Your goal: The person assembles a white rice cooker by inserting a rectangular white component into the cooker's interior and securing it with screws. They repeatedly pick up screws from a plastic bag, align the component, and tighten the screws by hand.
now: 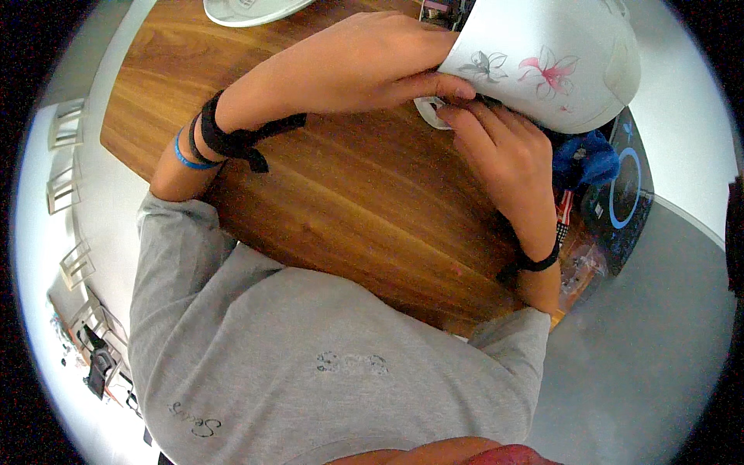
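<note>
A white rounded housing (577, 58), printed with grey and pink flowers, leans over the table at the upper right. My left hand (387, 62) reaches to its near left edge, thumb bent and the other fingertips hidden behind it. Just below that edge is my right hand (504, 147), its fingers curled in close to my left thumb. Both hands are closed around the same spot; what they grip there is hidden. Beside the fingertips, a small white rounded piece (431, 114) shows on the table side.
A white round dish or lid (252, 11) lies at the far left of the wooden table (349, 201). On the right are a blue cloth-like bundle (587, 159), a red-handled item (566, 208), clear plastic (581, 267), and a black panel with a blue ring (625, 188).
</note>
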`<state>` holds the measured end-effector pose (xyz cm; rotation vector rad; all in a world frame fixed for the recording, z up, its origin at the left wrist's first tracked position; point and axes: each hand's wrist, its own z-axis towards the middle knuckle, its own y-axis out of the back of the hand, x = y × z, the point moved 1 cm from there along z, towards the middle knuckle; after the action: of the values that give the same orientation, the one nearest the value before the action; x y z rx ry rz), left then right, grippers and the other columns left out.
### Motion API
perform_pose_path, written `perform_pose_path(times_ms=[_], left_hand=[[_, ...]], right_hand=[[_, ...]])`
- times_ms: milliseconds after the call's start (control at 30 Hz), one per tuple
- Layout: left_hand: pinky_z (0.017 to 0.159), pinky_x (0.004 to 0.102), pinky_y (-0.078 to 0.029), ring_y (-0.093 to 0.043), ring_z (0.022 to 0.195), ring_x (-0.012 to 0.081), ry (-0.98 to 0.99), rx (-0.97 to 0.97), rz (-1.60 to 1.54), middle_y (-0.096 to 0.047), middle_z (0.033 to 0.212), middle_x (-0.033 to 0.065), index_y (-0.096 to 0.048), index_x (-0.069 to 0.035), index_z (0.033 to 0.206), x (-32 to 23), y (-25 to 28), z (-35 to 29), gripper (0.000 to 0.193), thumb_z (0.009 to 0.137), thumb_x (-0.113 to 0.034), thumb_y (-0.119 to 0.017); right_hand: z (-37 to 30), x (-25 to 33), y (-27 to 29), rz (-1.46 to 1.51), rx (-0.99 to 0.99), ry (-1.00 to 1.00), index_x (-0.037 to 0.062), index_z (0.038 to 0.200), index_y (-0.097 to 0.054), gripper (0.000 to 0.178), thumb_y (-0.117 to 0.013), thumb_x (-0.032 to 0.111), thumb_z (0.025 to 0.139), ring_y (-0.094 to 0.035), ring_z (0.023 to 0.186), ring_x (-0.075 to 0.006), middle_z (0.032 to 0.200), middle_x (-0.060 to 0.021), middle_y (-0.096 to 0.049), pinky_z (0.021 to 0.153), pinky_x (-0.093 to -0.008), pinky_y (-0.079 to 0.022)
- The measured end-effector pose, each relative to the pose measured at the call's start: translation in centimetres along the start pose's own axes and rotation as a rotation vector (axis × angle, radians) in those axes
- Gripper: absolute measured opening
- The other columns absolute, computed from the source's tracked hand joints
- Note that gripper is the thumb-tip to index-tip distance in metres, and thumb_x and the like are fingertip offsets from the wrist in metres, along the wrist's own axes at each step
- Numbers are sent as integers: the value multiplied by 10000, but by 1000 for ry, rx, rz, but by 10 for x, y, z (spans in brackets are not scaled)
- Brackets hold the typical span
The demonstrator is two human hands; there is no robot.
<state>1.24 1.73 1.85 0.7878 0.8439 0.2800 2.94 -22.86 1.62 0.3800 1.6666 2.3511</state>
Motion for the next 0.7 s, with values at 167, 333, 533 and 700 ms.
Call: perform_pose_path(times_ms=[167,333,533,700], left_hand=[[833,490,-595,-725,967,444,166,108,-251,-736,1047,260,-659,10,1193,-7,16,11,331,1062,-293,-638],[854,486,-593,-726,982,432,135,97,-116,-734,1061,259,-661,0,1212,-13,20,10,340,1039,-293,-674],[907,473,-591,-717,1025,426,-57,-85,-94,-709,1180,256,-666,10,1252,-8,17,9,349,1043,-269,-670],[926,477,-584,-709,1040,418,45,-12,-152,-704,1169,261,-670,22,1262,-24,27,8,340,1055,-248,-652]], right_hand=[[3,-2,7,33,13,-73,132,1083,-693,321,-796,77,784,-716,833,-280,954,-59,-738,749,-405,-578],[6,-4,19,67,-21,-45,154,1095,-681,339,-806,119,781,-712,822,-285,896,-59,-710,734,-419,-575],[7,-5,33,133,-20,-82,178,1129,-688,361,-804,124,792,-719,854,-296,907,-49,-716,750,-426,-581],[10,4,29,77,-33,-54,152,1176,-739,441,-814,26,760,-708,872,-303,1045,-68,-744,777,-414,-572]])
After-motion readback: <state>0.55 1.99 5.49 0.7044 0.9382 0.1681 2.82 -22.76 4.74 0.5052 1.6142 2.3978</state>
